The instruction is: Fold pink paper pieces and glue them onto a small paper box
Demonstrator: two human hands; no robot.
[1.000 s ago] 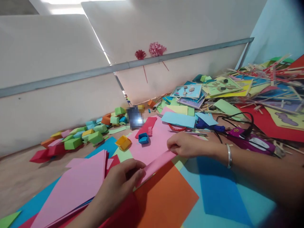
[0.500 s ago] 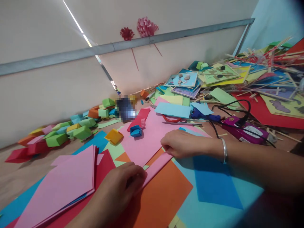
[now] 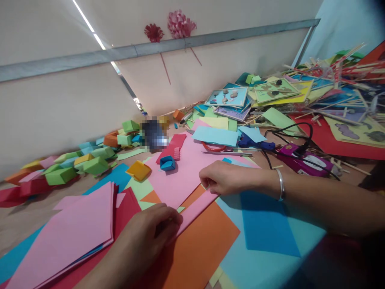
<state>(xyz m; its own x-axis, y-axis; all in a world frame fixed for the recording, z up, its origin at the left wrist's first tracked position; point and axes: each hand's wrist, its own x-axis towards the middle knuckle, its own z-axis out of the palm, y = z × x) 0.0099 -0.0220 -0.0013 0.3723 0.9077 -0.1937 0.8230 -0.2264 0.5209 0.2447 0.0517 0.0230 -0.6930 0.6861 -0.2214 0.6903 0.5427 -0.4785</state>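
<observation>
Both grips, left hand [image 3: 155, 228] and right hand [image 3: 222, 178], clamp the pink strip [image 3: 195, 211] near-left and far-right, likely to hold it straight

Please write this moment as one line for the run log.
left hand: on pink strip, near end | right hand: far end | beneath strip: orange sheet | beyond: blue box, yellow box

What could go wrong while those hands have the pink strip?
The pink strip might bend crooked if the left hand and right hand, one at each end, pull unevenly. The scissors lie just beyond the right hand, so a careless reach might nick it.
</observation>
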